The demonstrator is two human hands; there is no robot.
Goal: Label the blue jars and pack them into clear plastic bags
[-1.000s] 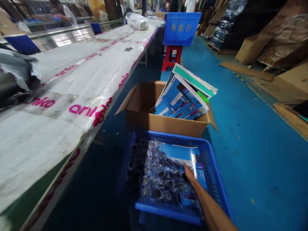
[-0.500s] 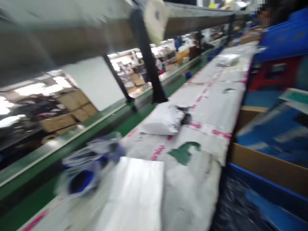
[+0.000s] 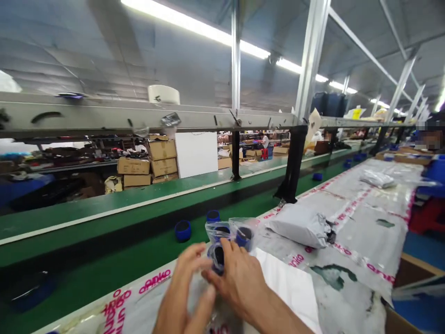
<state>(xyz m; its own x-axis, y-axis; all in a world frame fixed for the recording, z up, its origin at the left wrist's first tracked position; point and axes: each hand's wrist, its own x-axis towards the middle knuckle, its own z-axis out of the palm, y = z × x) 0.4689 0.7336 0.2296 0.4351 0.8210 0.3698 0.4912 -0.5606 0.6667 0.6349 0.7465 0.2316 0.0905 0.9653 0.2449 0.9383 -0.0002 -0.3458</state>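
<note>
Lettering (image 3: 155, 281): pink "anko", repeated across the white sheet (image 3: 365, 232)
Bagged blue item (image 3: 217, 258): lower centre of frame, dark round face toward camera, long axis roughly upright
Right hand (image 3: 241, 276): thumb and fingers pinching that item
Left hand (image 3: 182, 287): fingers spread, blurred

cardboard boxes (image 3: 164, 150) stacked beside white panel (image 3: 196, 155) | white roll (image 3: 164, 94) atop metal rail (image 3: 114, 116) | lit tube lights (image 3: 194, 26) overhead | black wrapping (image 3: 295, 162) around post (image 3: 313, 55)

The head camera looks forward, both hands (image 3: 245, 276) close below.
</note>
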